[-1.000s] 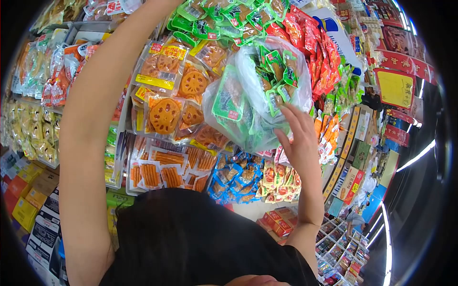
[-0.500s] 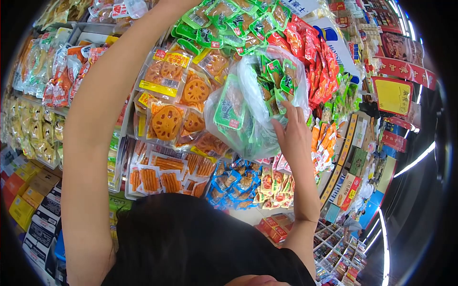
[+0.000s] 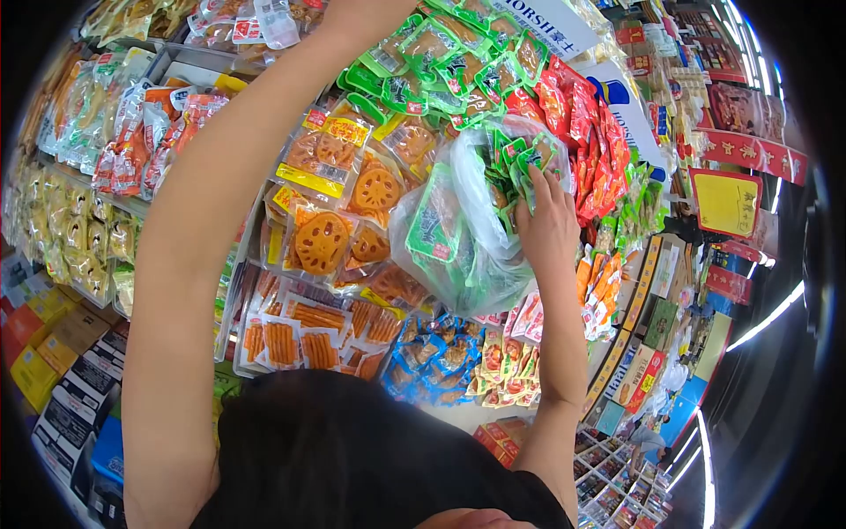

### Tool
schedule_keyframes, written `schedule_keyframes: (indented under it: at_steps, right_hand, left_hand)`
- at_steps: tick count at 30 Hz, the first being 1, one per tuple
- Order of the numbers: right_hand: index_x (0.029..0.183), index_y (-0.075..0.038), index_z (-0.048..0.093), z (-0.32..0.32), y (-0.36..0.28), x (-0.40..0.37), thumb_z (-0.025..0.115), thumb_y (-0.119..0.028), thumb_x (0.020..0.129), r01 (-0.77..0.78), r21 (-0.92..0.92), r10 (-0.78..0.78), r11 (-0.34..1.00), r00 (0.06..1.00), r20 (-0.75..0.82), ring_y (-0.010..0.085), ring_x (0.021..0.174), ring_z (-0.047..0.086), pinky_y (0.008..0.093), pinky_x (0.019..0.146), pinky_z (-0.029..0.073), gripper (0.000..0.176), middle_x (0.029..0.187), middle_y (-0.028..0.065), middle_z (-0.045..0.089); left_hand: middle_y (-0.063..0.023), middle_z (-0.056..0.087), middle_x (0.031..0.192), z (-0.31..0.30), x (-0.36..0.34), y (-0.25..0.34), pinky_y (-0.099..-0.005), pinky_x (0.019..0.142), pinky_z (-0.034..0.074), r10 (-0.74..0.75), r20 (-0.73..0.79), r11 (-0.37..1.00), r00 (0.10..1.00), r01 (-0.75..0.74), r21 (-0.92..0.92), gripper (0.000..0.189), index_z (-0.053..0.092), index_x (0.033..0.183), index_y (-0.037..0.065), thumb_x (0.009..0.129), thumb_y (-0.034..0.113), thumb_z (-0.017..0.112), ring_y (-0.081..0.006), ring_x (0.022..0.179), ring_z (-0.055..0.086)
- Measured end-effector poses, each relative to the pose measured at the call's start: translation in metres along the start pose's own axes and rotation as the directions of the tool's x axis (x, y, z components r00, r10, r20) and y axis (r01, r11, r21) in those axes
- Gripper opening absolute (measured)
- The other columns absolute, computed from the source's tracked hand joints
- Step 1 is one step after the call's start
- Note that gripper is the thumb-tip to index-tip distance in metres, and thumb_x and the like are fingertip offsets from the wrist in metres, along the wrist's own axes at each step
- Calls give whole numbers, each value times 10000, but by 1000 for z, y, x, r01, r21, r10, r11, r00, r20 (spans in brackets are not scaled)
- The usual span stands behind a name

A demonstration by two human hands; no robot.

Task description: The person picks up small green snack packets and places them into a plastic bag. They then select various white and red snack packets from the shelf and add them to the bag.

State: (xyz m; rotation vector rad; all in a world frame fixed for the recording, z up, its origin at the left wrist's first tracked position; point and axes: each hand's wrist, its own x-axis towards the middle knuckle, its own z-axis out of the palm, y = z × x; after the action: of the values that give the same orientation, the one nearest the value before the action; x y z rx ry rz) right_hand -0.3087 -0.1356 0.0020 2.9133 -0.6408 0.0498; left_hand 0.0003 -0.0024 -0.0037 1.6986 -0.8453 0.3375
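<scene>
A clear plastic bag (image 3: 480, 189) lies on the snack display with several green packets (image 3: 520, 163) inside, seen through its mouth. At the bag's right edge is my right hand (image 3: 548, 216), its fingertips resting against the green packets and its thumb spread away from them. Up at the top edge my left hand (image 3: 374, 12) reaches across a pile of green packaged snacks (image 3: 432, 48); its fingers are out of view. Yellow-labelled packs of lotus root slices (image 3: 322, 240) lie left of the bag.
Red packets (image 3: 599, 145) are heaped right of the bag. Nearer my body sit packs of orange sticks (image 3: 282, 339) and blue packets (image 3: 432, 353). White sign boards (image 3: 551, 22) stand at the back. Shelves of bagged food (image 3: 66, 220) fill the left.
The view has shifted, so the display sits lower in it. My right hand's fingers have moved further over the packets at the bag's mouth. My left arm is still stretched toward the top.
</scene>
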Motion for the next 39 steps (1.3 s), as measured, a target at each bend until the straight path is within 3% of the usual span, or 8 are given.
schedule_keyframes:
  at_steps: [11,13,17,20,24,29,32,39]
  right_hand:
    - [1278,-103,463,9,6,41,613,-124,769,-74,-38,73,997,997,-3,350,957,563,437,815,472,531,1101,156,600]
    - [1178,-58,519,14,12,45,595,-124,774,16,-141,-33,990,993,-117,327,864,577,420,719,494,416,928,135,622]
    - [1088,-61,606,7,22,60,562,-154,828,0,-119,-5,993,999,-45,330,901,588,413,781,482,279,999,139,642]
    - [906,-26,652,-6,25,67,553,-152,839,54,44,-46,998,984,-173,326,789,613,406,683,491,174,840,174,644]
    - [907,-27,649,-30,23,85,561,-172,856,-25,294,46,955,997,-64,337,635,624,403,595,483,177,691,199,620]
    - [898,-37,646,-37,5,118,556,-174,857,7,365,60,931,983,-171,341,648,619,416,606,480,169,700,191,619]
    - [897,-47,643,-24,9,154,543,-203,866,184,144,-124,972,929,-350,323,748,620,428,649,487,188,826,145,653]
    - [938,-94,638,-7,-19,234,563,-192,858,262,-170,-312,950,811,-495,284,846,591,392,714,476,148,870,83,633]
  left_hand:
    - [-213,585,904,-3,2,3,-428,765,445,-21,29,999,999,22,-34,278,549,1044,-21,880,203,534,-376,853,560]
    - [-210,587,919,-2,1,3,-429,774,445,-54,30,998,998,55,-17,278,548,1050,-16,881,204,531,-376,867,560]
    - [-208,589,935,-2,1,1,-429,786,446,-37,22,999,999,37,-23,284,547,1066,-10,881,205,531,-373,888,561]
    - [-206,590,953,-3,0,3,-426,798,445,-59,28,998,998,59,-27,287,548,1078,-6,881,203,530,-370,907,562]
    - [-206,588,965,-3,0,2,-423,806,443,-49,31,999,998,50,-21,295,545,1084,-11,883,205,528,-368,916,560]
    - [-210,585,975,-4,1,2,-422,812,441,-39,48,999,998,40,-15,302,540,1088,-17,886,207,523,-369,923,558]
    - [-214,581,985,-5,1,4,-423,816,439,-54,52,998,997,54,-10,306,537,1094,-18,888,207,521,-370,928,556]
    - [-210,578,985,-5,1,3,-421,826,437,-28,35,999,999,29,-25,312,532,1107,-20,890,203,519,-371,936,551]
